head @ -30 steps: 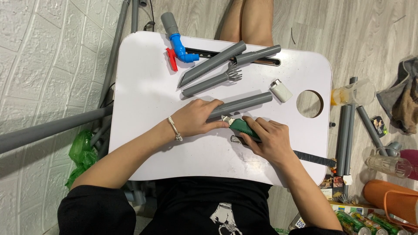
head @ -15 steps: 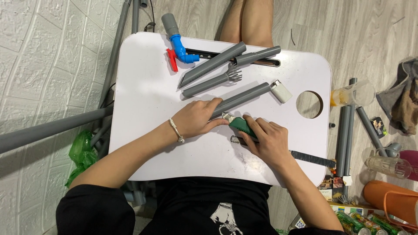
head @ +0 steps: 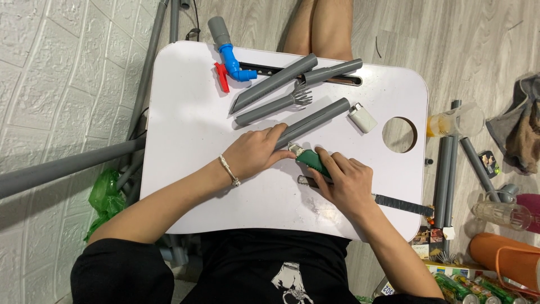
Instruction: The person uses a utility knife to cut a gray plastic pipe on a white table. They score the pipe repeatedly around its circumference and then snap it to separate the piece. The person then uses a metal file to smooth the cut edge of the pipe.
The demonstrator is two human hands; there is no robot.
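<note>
I saw the left hand (head: 256, 152) pressed flat over the near end of a grey pipe (head: 315, 121) lying slantwise on the white table (head: 185, 112). The right hand (head: 346, 180) gripped a green cutter (head: 308, 159), its tip at the pipe's end, just beside the left fingers.

left hand (head: 256, 152): palm down, fingers flat | right hand (head: 343, 180): curled, gripping | forearms converge

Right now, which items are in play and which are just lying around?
In hand:
left hand pinning a grey pipe
right hand gripping a green utility knife

Lying about:
blue elbow fitting
red valve handle
white lighter
flat metal strip
</note>
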